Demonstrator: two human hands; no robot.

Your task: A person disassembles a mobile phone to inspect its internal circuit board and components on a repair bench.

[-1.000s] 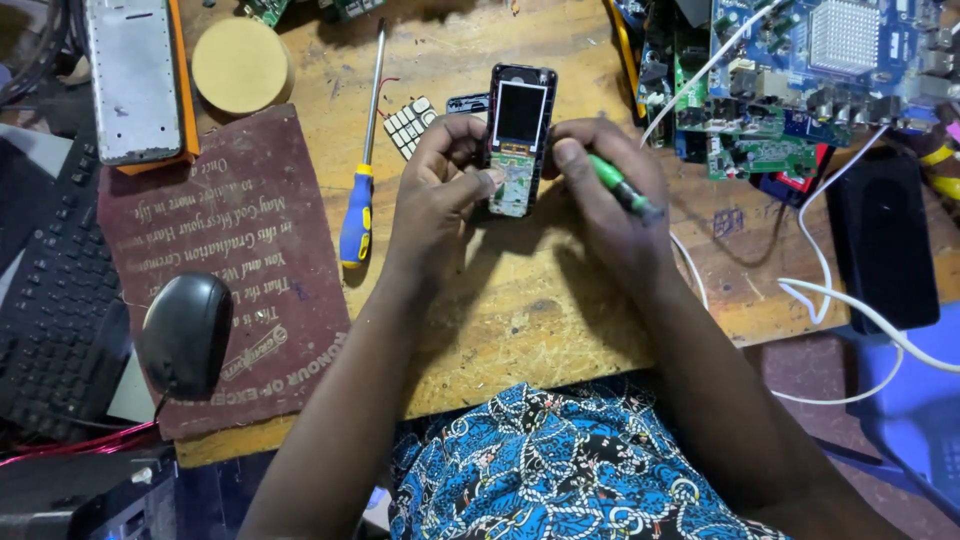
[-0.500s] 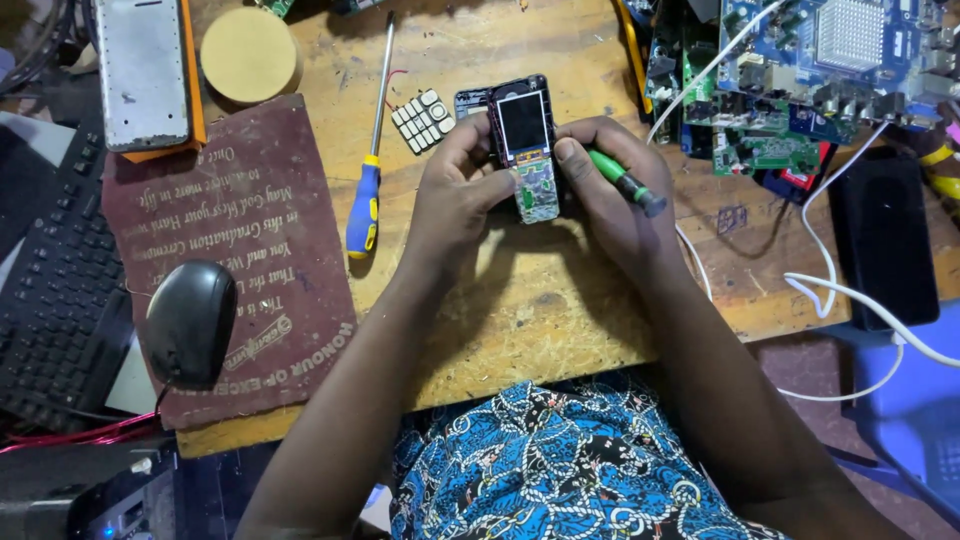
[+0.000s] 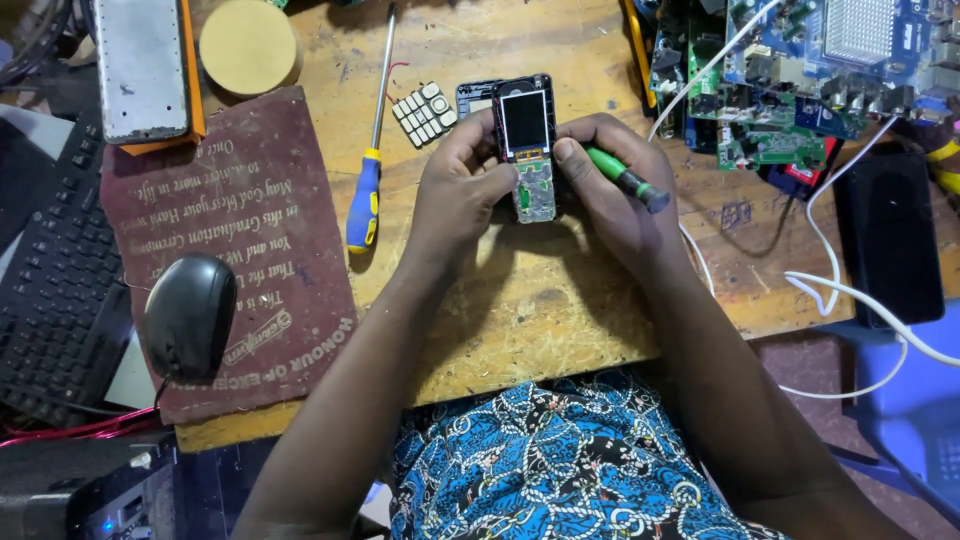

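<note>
Both hands meet over the wooden bench [image 3: 520, 300]: the left hand [image 3: 462, 190] and right hand [image 3: 612, 190] pinch a stripped phone [image 3: 528, 150] between them, the right also gripping a green screwdriver [image 3: 625, 180]. The phone's long axis runs away from the person, screen end farthest. Just beyond the left fingers lie a keypad [image 3: 424, 112] and a blue-and-yellow screwdriver [image 3: 368, 170].

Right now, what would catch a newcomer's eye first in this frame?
At the middle of the wooden workbench, the left hand and right hand grip a small opened phone with its circuit board bare; the right hand also holds a green-handled screwdriver. Just left of them lie a loose keypad and a blue-and-yellow screwdriver. Green circuit boards crowd the top right corner.
</note>
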